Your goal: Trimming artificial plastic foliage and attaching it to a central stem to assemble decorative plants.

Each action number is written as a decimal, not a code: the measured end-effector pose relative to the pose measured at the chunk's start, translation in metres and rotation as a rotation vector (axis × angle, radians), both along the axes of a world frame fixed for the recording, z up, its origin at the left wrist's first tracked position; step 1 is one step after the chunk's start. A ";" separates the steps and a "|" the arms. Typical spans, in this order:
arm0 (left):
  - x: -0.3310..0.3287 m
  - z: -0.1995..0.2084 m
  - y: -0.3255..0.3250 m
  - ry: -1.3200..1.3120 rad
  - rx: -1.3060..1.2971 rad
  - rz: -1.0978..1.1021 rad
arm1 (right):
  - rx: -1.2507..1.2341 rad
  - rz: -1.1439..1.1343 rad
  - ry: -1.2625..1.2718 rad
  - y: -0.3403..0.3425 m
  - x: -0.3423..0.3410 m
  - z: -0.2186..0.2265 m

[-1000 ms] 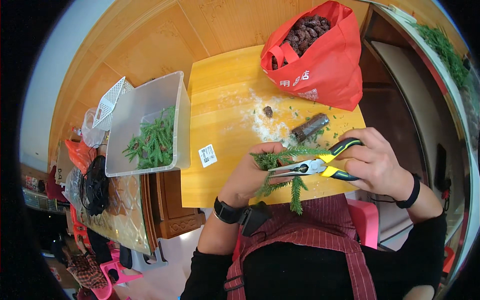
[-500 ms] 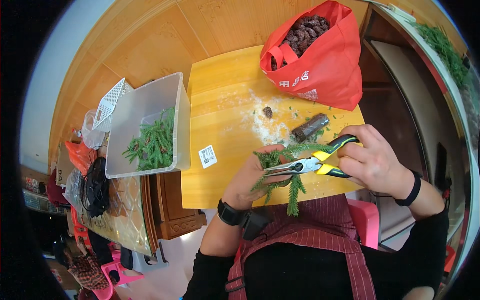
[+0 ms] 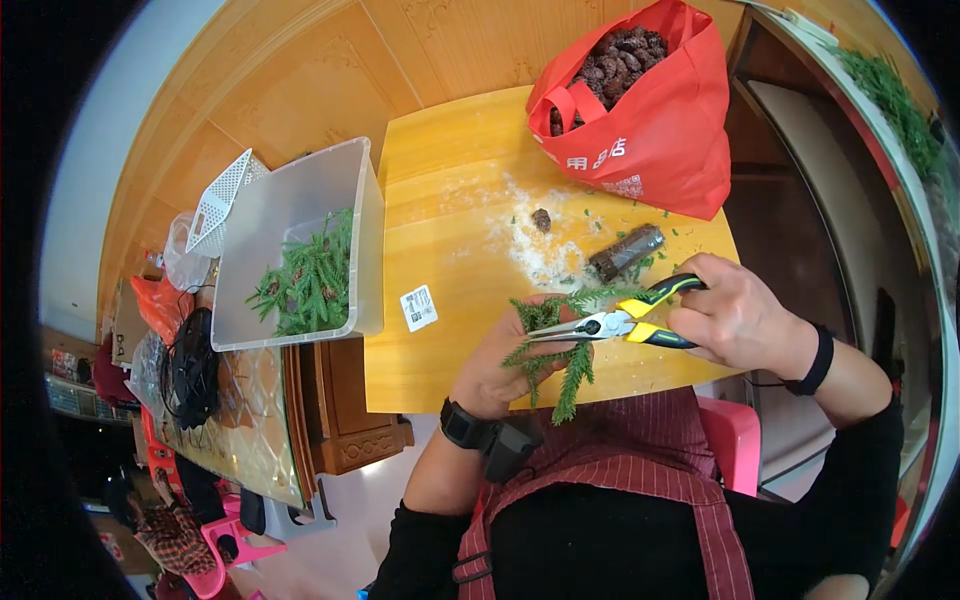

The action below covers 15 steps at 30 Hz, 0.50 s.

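Note:
My left hand [image 3: 505, 365] holds a green fir sprig [image 3: 560, 345] over the near edge of a yellow wooden board [image 3: 450, 260]. My right hand [image 3: 735, 320] grips yellow-and-black handled pliers [image 3: 625, 322], whose jaws point left into the sprig. A dark cone-like cylinder [image 3: 627, 251] lies on the board just beyond the pliers. A small brown cone [image 3: 541, 219] rests in white crumbs further back.
A red bag [image 3: 650, 120] full of brown cones stands at the board's far right. A clear plastic bin [image 3: 300, 250] with green sprigs sits to the left, a white basket [image 3: 222, 200] behind it. Bags and clutter lie on the table at far left.
Both hands have shifted slightly left and nearer to me with the sprig and pliers. The pliers' jaws have pushed further into the sprig.

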<state>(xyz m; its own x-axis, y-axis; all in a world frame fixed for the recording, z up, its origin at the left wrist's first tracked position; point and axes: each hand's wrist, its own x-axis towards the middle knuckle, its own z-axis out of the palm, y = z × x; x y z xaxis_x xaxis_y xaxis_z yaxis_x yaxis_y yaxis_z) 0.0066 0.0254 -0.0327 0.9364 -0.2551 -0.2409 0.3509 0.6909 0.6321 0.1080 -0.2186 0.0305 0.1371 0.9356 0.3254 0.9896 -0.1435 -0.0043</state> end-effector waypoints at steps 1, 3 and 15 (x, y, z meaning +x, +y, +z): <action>-0.001 0.001 -0.001 0.036 -0.002 0.006 | -0.017 -0.006 0.019 -0.002 0.000 -0.006; -0.006 -0.007 -0.001 0.027 0.009 0.036 | -0.033 0.000 0.036 -0.001 -0.001 -0.010; 0.006 0.013 0.001 -0.105 0.126 0.087 | 0.119 -0.264 0.785 -0.034 -0.014 -0.014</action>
